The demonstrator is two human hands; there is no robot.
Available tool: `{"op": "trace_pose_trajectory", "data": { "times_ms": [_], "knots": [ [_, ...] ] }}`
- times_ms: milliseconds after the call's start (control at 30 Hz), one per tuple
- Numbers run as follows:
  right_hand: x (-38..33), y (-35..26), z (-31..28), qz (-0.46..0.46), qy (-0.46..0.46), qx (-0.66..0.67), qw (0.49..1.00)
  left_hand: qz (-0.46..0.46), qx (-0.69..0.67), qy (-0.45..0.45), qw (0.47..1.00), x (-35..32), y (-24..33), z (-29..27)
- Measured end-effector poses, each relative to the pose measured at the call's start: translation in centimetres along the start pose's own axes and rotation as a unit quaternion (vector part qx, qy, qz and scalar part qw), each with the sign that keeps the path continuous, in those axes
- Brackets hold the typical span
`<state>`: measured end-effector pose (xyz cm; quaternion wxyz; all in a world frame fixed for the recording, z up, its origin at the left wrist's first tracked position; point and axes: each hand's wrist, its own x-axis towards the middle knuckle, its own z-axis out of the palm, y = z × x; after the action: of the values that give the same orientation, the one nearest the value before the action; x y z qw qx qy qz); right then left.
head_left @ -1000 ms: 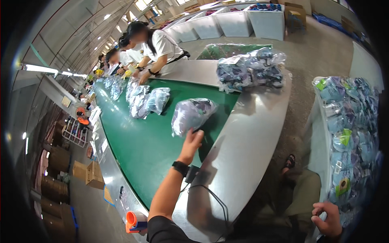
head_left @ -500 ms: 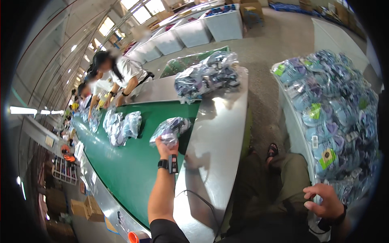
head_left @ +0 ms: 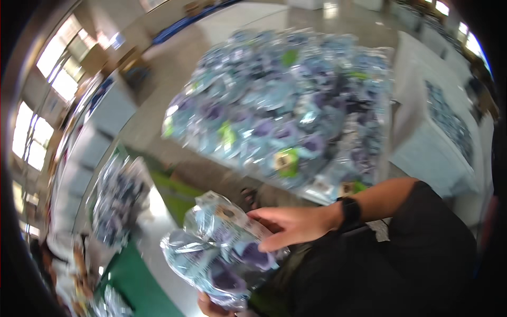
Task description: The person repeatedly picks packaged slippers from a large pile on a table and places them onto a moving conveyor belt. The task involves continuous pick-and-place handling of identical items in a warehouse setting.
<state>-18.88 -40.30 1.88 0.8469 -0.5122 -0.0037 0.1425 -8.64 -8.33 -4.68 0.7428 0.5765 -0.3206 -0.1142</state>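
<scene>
In front of me is a clear plastic bag of light-blue, clog-like shoes point(head_left: 214, 259) with purple insides. My left hand point(head_left: 212, 306) grips its lower edge; only some fingers show at the bottom of the picture. My right hand point(head_left: 293, 224) reaches in from the right, with its thumb and fingers closed on the bag's right side. Beyond it stands a big white bin point(head_left: 232, 159) heaped with similar bagged shoes point(head_left: 274, 95), several with bright green tags. The picture is smeared by motion.
The metal table edge point(head_left: 171, 269) and green conveyor belt point(head_left: 145, 285) lie lower left, with a bagged pile point(head_left: 119, 201) farther up. Another white bin point(head_left: 435, 153) stands at right. More pale bins point(head_left: 108, 108) line the left. A co-worker point(head_left: 66, 259) is at lower left.
My view has swung right, from the belt toward the full bin. The left hand has brought the bag off the belt to my front. My right hand, empty before, now holds it too.
</scene>
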Motion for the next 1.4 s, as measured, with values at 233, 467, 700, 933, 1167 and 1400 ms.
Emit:
{"op": "trace_pose_trajectory", "data": {
  "times_ms": [233, 467, 700, 933, 1167, 1400],
  "knots": [
    [-10.3, -0.7, -3.2, -0.035, 0.278, -0.051, 0.958, -0.384, -0.289, -0.194, 0.855, 2.9, 0.0, 7.2],
    [-21.8, -4.2, -8.9, -0.266, 0.529, -0.050, 0.804, -0.328, -0.127, -0.195, 0.915, 5.1, 0.6, 6.1],
    [-26.5, 4.9, -18.9, -0.167, 0.717, -0.052, 0.675, -0.308, -0.084, -0.150, 0.936, 5.7, 1.3, 3.9],
    [-25.8, 4.9, -18.8, -0.108, 0.742, -0.131, 0.648, -0.302, -0.035, -0.131, 0.943, 4.8, 2.0, 1.8],
    [-27.2, 4.7, -18.5, -0.218, 0.755, -0.364, 0.500, -0.316, -0.016, -0.102, 0.943, 4.1, 1.7, 0.8],
    [-18.3, -0.4, -12.4, -0.254, 0.581, -0.449, 0.630, -0.301, 0.066, -0.028, 0.951, 3.6, 1.3, -0.8]
  ]
}}
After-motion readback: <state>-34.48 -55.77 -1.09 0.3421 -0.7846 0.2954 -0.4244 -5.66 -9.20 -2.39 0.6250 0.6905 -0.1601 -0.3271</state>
